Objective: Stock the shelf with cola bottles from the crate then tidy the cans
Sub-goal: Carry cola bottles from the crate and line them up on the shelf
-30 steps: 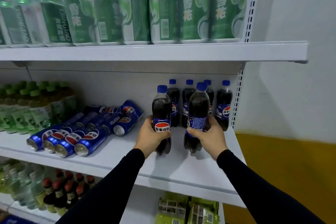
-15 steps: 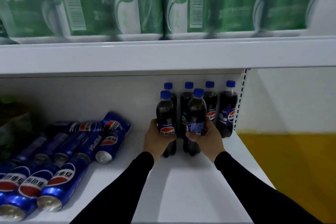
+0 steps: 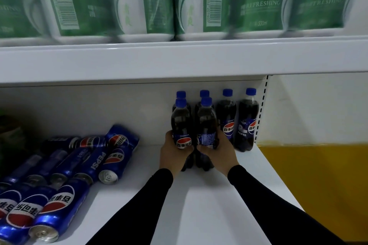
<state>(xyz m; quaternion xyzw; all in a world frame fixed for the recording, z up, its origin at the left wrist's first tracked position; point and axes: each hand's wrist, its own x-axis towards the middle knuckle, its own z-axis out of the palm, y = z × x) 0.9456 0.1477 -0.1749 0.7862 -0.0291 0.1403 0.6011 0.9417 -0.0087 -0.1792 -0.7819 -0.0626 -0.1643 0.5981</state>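
My left hand (image 3: 172, 152) grips a cola bottle (image 3: 180, 123) with a blue cap and red-white label. My right hand (image 3: 221, 151) grips a second cola bottle (image 3: 207, 121) beside it. Both bottles stand upright on the white shelf (image 3: 199, 205), directly in front of a back row of several cola bottles (image 3: 247, 119) against the rear wall. Blue cola cans (image 3: 93, 157) lie on their sides in a loose heap on the left of the same shelf. The crate is out of view.
The shelf above (image 3: 179, 61) hangs low over the bottles and carries a row of green cans (image 3: 199, 0). The shelf's perforated upright (image 3: 263, 103) stands just right of the bottles. A yellow wall band (image 3: 318, 185) lies beyond the shelf's right edge.
Both hands have pushed their bottles deeper into the shelf, up to the back row. The camera has moved closer and lower.
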